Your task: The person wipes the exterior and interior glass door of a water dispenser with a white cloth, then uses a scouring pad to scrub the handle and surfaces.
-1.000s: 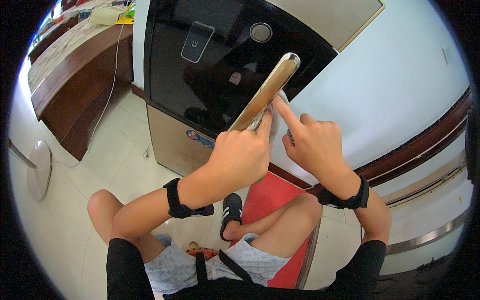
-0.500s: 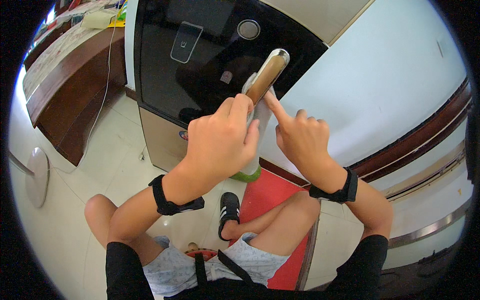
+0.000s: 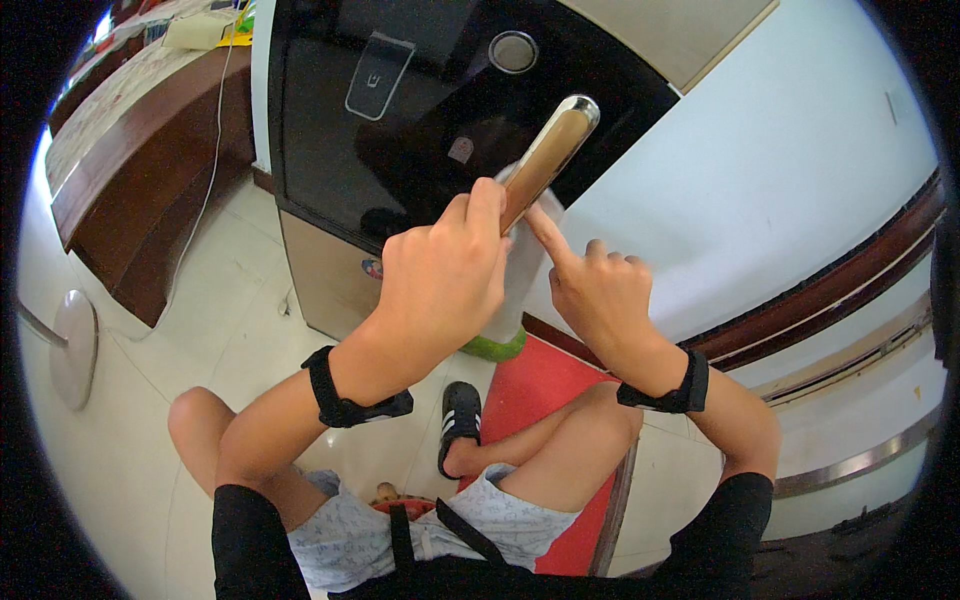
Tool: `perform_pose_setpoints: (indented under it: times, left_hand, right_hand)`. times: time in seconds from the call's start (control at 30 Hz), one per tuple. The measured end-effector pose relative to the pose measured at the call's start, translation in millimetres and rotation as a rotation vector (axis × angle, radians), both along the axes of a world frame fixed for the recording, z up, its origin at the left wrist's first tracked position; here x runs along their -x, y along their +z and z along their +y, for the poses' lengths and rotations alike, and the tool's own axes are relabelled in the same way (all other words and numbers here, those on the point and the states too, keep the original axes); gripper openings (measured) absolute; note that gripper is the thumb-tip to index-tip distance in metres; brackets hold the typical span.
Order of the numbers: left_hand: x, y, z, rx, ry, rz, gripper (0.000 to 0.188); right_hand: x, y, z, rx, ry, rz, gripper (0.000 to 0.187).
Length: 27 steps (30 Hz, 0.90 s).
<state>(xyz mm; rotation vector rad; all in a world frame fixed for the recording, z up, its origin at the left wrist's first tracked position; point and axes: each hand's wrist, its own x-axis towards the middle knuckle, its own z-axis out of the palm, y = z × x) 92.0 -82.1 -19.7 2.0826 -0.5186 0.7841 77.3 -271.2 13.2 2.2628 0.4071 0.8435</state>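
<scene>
A long gold-brown bar (image 3: 553, 150) with a shiny chrome rim slants up and to the right before a black glossy panel. My left hand (image 3: 440, 260) is closed around its lower end, the thumb mostly hidden behind the palm. From the right, my right hand (image 3: 595, 290) points its stretched index finger at the bar's lower side and appears to touch it; the other fingers are bent, with nothing visible in them. Behind the hands stands a whitish column (image 3: 520, 270) with a green base (image 3: 497, 347), partly covered. What the bar belongs to, I cannot tell.
The black panel (image 3: 330, 170) fronts an appliance with a round silver-rimmed disc (image 3: 513, 52). A brown wooden desk (image 3: 150, 190) with a hanging white cable (image 3: 213, 150) is at left. A red mat (image 3: 545, 400) lies by my foot, beside a pale wall (image 3: 740, 190).
The bar and black panel appear slightly farther right in view. My left hand has shifted a little right and up, and its thumb, visible before, is now tucked out of sight.
</scene>
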Motion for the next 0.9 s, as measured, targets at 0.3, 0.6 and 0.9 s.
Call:
perform_pose_setpoints:
  times: [0.3,0.6,0.9]
  left_hand:
    - [-4.1,0.8,0.7,0.072,0.005,0.011,0.025]
    - [-3.5,-0.8,2.0,0.076,0.015,-0.002,0.023]
    - [-4.2,0.4,4.8,0.095,-0.014,-0.013,0.025]
  right_hand:
    - [3.6,5.7,2.3,-0.093,0.006,-0.056,0.085]
    - [1.5,8.3,1.1,-0.134,0.063,-0.065,0.087]
    - [4.4,13.4,1.6,-0.116,0.019,-0.096,0.09]
